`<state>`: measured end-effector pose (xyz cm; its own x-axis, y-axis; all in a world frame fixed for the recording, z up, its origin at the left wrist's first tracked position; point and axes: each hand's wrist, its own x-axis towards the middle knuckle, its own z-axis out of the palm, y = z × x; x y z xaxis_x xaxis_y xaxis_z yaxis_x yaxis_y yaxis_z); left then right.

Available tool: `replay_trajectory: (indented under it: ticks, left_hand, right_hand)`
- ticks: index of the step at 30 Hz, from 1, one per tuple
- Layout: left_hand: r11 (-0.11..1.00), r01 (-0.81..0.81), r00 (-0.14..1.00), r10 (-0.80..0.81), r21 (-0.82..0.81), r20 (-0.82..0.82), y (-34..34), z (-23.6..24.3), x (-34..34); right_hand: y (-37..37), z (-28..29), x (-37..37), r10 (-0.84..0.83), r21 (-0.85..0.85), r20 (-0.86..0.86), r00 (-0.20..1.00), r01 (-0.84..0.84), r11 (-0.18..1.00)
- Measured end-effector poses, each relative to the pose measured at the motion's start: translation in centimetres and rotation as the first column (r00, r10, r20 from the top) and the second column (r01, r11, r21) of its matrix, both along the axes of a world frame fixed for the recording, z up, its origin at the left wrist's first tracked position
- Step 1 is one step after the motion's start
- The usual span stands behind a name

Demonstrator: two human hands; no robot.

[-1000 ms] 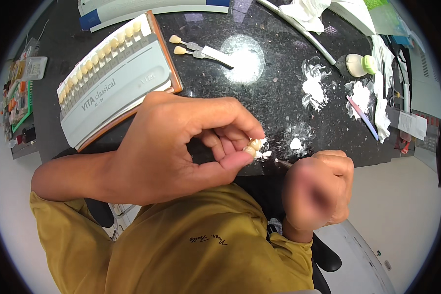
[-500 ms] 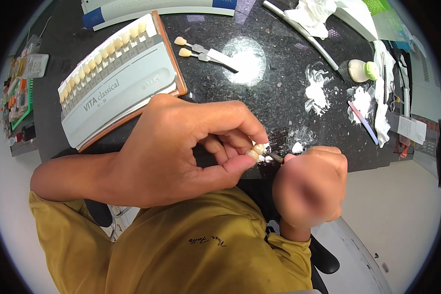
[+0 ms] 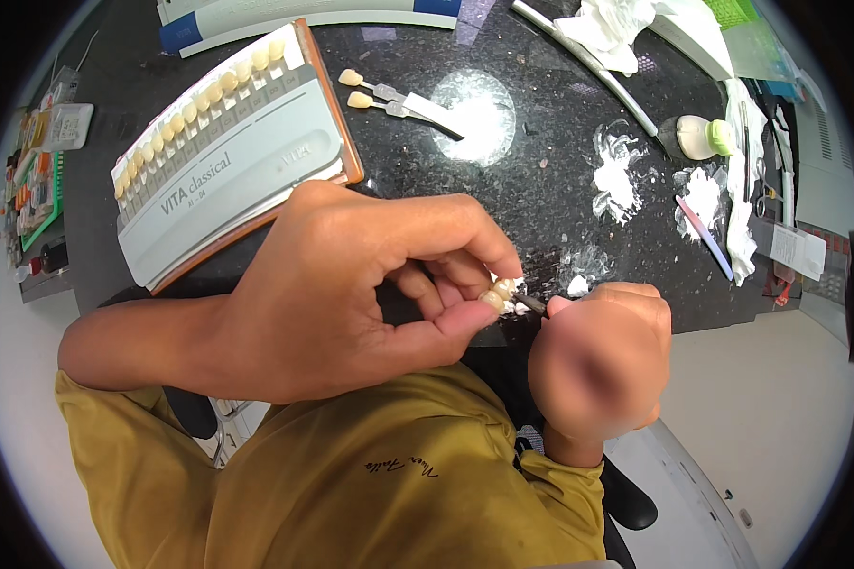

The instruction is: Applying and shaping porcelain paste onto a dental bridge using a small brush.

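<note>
Between the thumb and bent index finger of my left hand (image 3: 351,289) is a small cream-coloured dental bridge (image 3: 492,298) of tooth-shaped crowns, partly covered by the fingertips. My right hand (image 3: 603,356) is closed round a thin tool with a dark tapered tip (image 3: 533,304); a blurred patch over this hand hides most of the tool, and its exact kind cannot be made out. The tip reaches the right side of the crowns and seems to touch them. Bits of white material lie just beyond and below the crowns.
A tooth shade guide (image 3: 228,156) rests at the left, two loose shade tabs (image 3: 386,99) to its right. White powder smears (image 3: 617,175) mark the dark worktop. At the right are a small green-capped bottle (image 3: 700,137), a pink-and-blue stick (image 3: 704,238) and crumpled tissue (image 3: 605,33).
The tool's dark tip has shifted slightly left, closer against the crowns. Both hands otherwise stay nearly where they were.
</note>
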<state>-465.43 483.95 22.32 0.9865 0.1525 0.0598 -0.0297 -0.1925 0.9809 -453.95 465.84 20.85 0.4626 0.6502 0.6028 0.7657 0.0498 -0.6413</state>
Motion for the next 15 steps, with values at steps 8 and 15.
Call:
replay_trajectory:
  ticks: [8,15]
  left_hand:
    - [1.000,-0.001,1.000,0.001,-0.020,0.004,-0.02,0.00,0.06]
    - [1.000,0.003,1.000,-0.003,-0.013,-0.002,0.02,0.04,0.05]
  right_hand:
    - [-0.11,0.20,0.08,0.000,-0.011,-0.019,1.000,0.000,1.000]
    - [-0.03,0.21,0.06,-0.001,-0.015,-0.014,1.000,0.000,1.000]
